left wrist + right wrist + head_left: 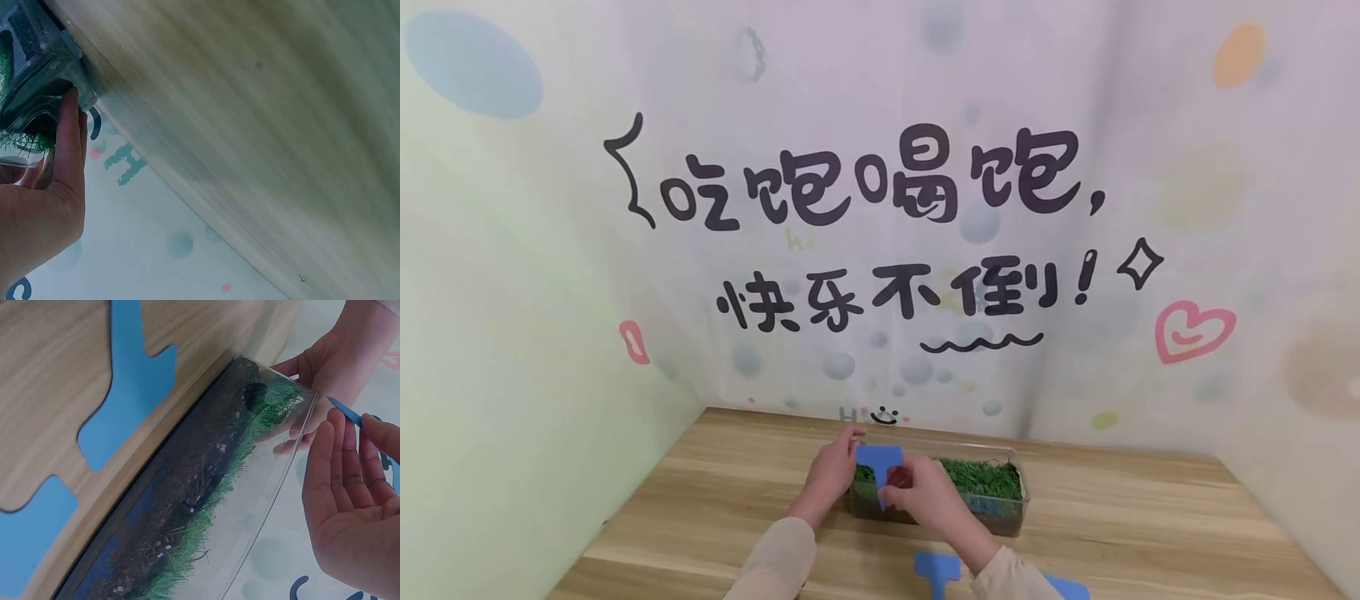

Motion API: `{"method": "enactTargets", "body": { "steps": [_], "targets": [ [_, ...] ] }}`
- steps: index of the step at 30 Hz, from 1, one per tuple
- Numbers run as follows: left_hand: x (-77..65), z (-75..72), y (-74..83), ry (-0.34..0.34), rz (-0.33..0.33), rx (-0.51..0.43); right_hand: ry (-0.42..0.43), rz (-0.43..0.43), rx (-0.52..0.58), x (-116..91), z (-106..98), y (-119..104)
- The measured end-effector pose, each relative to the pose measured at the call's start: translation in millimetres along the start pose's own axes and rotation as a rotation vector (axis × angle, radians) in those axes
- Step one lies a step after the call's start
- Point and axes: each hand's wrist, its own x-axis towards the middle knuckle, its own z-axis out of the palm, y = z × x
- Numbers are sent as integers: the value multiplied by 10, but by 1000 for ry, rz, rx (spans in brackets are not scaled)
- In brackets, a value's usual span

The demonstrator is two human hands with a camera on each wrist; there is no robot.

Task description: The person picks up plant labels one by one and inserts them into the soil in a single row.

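Observation:
A clear plastic planter box [1013, 523] stands on the table, holding dark soil and green grass [979, 477]. My left hand [831, 477] grips its left end, with thumb and fingers on opposite sides; the left wrist view shows fingers [70, 140] against the end wall. Between thumb and fingers, my right hand [931, 497] pinches a blue T-shaped plant label [881, 457]. The label is upright, wide part on top and stem down, in front of the box's left part. In the right wrist view its pointed tip [340, 407] is apart from the soil.
Two more blue labels lie on the wooden table [700, 517] in front of the box: one label [937, 568] near the right forearm, another label [1069, 588] partly behind the sleeve. A printed cloth backdrop [820, 367] rises behind the table and along its sides.

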Motion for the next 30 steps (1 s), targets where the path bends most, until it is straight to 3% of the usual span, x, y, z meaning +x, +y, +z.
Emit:
{"method": "enactTargets", "body": {
  "steps": [19, 30],
  "targets": [
    [1, -2, -1, -6, 13, -3, 130, -44, -68, 111, -51, 42],
    [-17, -14, 17, 13, 22, -22, 188, -34, 21, 220, -61, 142]
  ]
}}
